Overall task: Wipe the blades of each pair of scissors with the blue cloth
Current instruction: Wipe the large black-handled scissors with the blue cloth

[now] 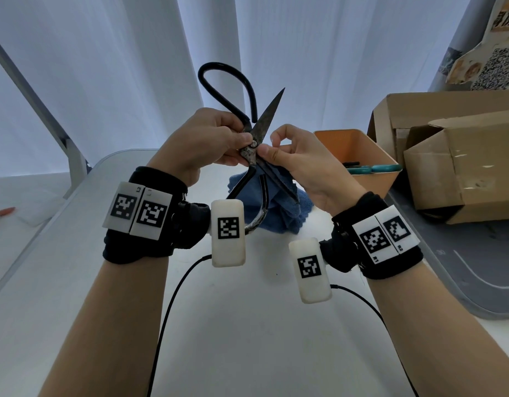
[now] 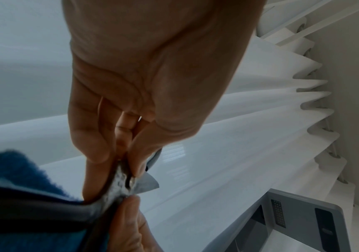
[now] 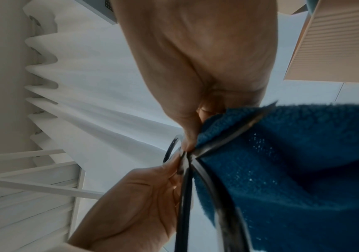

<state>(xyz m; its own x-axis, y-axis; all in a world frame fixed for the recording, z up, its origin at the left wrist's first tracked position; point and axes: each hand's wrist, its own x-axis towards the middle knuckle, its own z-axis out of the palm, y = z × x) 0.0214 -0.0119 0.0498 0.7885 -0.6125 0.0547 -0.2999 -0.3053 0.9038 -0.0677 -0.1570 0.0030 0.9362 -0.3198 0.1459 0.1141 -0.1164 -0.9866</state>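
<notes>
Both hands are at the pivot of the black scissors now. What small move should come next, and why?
Probably slide the right hand, which pinches the blue cloth against the lower blade near the pivot, down toward that blade's tip. The left hand grips the open black scissors at the pivot, and the blades look tarnished.

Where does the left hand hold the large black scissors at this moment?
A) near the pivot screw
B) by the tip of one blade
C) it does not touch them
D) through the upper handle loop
A: in the head view the left hand pinches the black scissors right beside the pivot screw, blades spread open, while the right hand holds the blue cloth on the lower blade.
</notes>
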